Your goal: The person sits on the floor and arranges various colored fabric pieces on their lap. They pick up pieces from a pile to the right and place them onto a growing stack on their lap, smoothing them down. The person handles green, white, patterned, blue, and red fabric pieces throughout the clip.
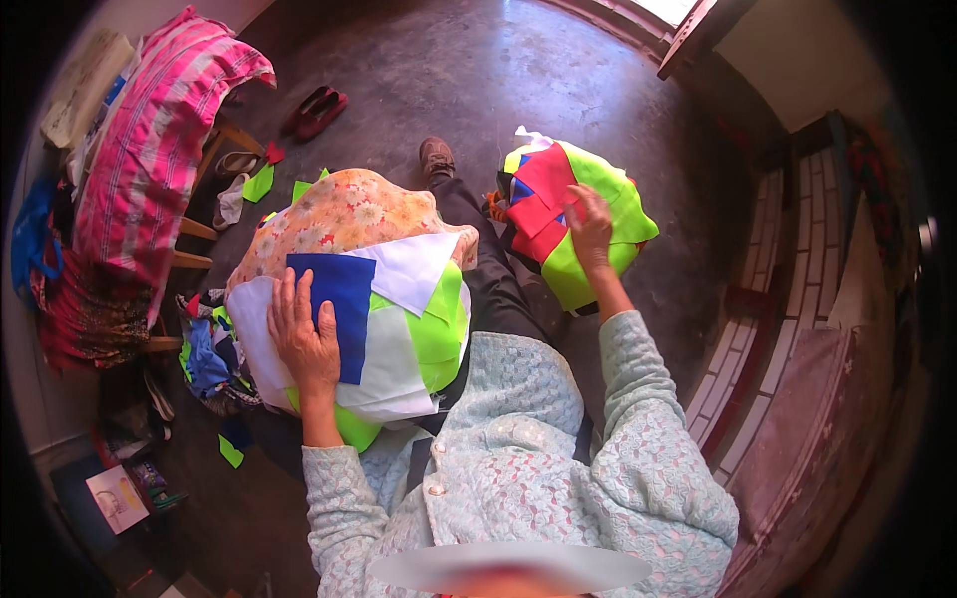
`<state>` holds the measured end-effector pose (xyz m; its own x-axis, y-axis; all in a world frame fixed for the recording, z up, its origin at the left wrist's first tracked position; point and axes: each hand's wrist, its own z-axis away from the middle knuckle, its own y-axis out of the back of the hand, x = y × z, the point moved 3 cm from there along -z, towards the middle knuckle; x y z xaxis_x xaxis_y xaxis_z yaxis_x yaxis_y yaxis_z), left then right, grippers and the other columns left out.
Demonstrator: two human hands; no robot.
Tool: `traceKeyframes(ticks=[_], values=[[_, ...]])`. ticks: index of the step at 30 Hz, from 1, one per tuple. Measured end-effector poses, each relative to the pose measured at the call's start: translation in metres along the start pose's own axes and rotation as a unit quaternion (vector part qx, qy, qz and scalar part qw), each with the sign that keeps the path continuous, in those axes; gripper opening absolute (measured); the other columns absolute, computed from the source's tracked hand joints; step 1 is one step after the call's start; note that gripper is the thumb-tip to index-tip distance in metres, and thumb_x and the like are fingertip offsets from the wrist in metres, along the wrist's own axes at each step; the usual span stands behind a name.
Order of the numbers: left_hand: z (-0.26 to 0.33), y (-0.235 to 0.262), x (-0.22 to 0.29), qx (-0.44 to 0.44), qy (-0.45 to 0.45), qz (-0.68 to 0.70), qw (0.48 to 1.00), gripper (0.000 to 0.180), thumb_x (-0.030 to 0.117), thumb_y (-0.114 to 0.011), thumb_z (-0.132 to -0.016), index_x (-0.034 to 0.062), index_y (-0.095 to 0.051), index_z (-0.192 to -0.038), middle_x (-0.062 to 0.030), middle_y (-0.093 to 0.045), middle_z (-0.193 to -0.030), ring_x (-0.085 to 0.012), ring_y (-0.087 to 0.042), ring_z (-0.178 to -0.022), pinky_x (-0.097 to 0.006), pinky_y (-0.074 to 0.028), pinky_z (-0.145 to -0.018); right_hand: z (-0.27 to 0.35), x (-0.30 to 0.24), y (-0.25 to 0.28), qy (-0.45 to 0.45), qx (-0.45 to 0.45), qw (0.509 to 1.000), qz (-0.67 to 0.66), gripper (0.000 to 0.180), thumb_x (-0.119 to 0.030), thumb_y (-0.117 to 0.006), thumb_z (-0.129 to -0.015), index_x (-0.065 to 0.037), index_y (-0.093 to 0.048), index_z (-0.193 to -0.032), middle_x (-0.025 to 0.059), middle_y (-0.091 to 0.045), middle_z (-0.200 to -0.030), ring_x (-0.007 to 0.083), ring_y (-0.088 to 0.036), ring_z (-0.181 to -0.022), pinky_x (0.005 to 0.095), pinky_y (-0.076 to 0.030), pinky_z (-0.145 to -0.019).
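My left hand [304,334] lies flat, fingers apart, on a dark blue cloth piece [344,309]. That piece rests on a spread of white and lime-green cloth pieces [431,344] over my left leg. Beneath and beyond them shows an orange flowered cloth [344,211]. To the right, my right hand [590,227] reaches over a second heap, fingers bent and drawn together at a red cloth piece [541,191]. Lime-green cloth [603,189] surrounds the red, with a little blue showing between. The fingertips partly hide what they pinch.
A pink checked cloth [150,130] drapes over wooden furniture at the left. Below it sits a heap of mixed scraps [209,359]. Dark red shoes [316,113] and a green scrap [258,183] lie on the floor. White brick-patterned panels [773,299] stand along the right.
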<state>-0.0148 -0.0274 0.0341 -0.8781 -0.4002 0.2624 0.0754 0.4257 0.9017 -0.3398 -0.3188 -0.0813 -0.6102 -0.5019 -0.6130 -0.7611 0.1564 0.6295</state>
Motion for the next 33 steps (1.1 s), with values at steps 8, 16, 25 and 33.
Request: traceKeyframes(ticks=[8,16,25,33], values=[[-0.002,-0.001,0.001,-0.004,0.006,0.007,1.0,0.044,0.031,-0.046,-0.094,0.011,-0.051,-0.133,-0.0119,-0.044,-0.143,-0.0333,-0.037,-0.134,-0.047,-0.023,-0.112,-0.004,0.086,-0.007,-0.006,-0.073,0.948,0.31,0.045,-0.026,-0.075,-0.073,-0.012,-0.061,-0.113,0.0096,-0.059,-0.121,0.0258,-0.056,-0.111,0.0397,-0.046,-0.086],[-0.003,0.0,0.005,-0.009,0.007,0.006,1.0,0.044,0.03,-0.047,-0.094,0.0096,-0.052,-0.132,-0.0122,-0.045,-0.142,-0.0335,-0.038,-0.134,-0.047,-0.023,-0.112,-0.008,0.119,-0.021,0.01,-0.071,0.947,0.313,0.013,-0.02,-0.066,-0.079,-0.01,-0.059,-0.085,0.008,-0.064,-0.094,0.0265,-0.063,-0.085,0.0386,-0.05,-0.074],[-0.001,0.001,0.0,0.021,0.006,-0.003,1.0,0.041,0.026,-0.053,-0.09,0.0116,-0.055,-0.129,-0.0105,-0.048,-0.139,-0.0328,-0.041,-0.131,-0.046,-0.028,-0.109,-0.033,0.092,0.011,-0.134,-0.044,0.989,0.037,0.02,-0.014,-0.055,-0.091,0.002,-0.058,-0.103,0.0168,-0.063,-0.097,0.0323,-0.058,-0.096,0.0403,-0.045,-0.086],[0.002,0.0,-0.004,0.049,0.018,0.011,0.999,0.042,0.031,-0.054,-0.089,0.0152,-0.056,-0.128,-0.0092,-0.049,-0.138,-0.0315,-0.041,-0.13,-0.048,-0.028,-0.108,-0.004,-0.037,0.034,-0.43,-0.208,0.647,-0.594,0.02,-0.017,-0.049,-0.094,-0.002,-0.059,-0.103,0.0066,-0.067,-0.1,0.0193,-0.066,-0.091,0.0355,-0.053,-0.082]])
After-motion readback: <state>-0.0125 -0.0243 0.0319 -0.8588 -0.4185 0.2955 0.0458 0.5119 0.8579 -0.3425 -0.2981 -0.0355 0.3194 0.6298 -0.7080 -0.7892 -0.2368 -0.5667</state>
